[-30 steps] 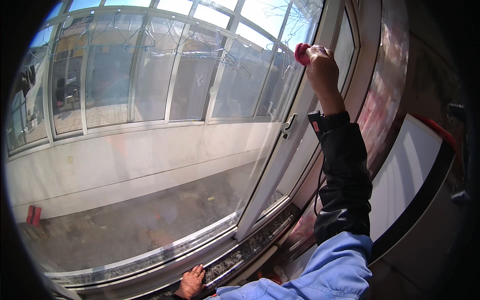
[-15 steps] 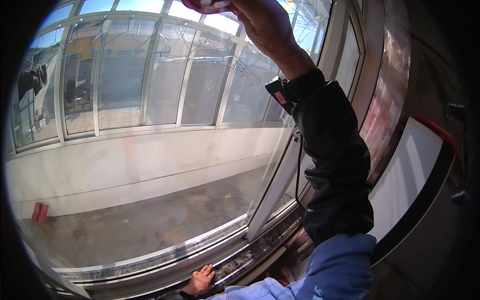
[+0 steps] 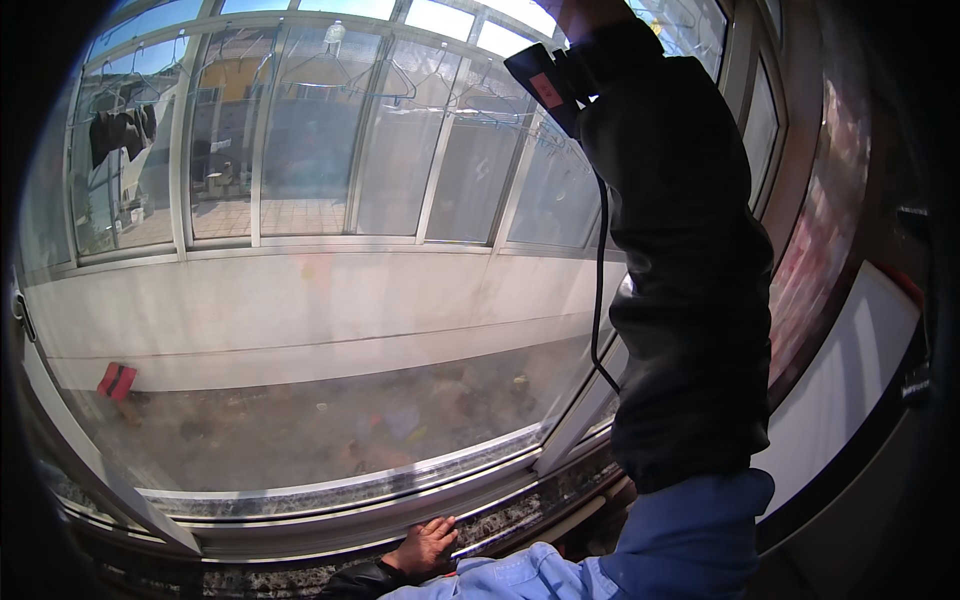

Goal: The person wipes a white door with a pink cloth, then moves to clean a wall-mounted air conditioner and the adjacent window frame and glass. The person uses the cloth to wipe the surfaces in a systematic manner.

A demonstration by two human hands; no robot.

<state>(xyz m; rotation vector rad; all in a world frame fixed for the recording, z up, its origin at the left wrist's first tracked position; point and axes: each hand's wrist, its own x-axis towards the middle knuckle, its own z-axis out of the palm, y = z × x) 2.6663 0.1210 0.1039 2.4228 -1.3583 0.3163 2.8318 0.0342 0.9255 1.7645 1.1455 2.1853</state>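
Note:
My left hand (image 3: 428,545) lies on the dark speckled window sill (image 3: 505,520), fingers stretched out, beside the metal track of the window. Holding nothing that I can see, it stays low in the picture. My right arm, in a black sleeve (image 3: 690,270), reaches up along the large window pane (image 3: 330,300). Only the base of my right hand (image 3: 585,14) shows at the top edge; its fingers are beyond the picture. A small black box with a red label (image 3: 545,88) is strapped at that wrist, and a black cable (image 3: 600,270) hangs from it.
Behind the glass are wire hangers (image 3: 400,85), dark hanging cloth (image 3: 122,132) and a red object (image 3: 117,380) on the floor. A window frame bar (image 3: 590,410) slants near my right arm. At right stand a patterned curtain (image 3: 815,255) and a white panel (image 3: 845,370).
My right hand has gone up, nearly out of the picture; earlier a reddish and white thing showed at its fingers. The view has shifted leftward. My left hand still rests on the sill.

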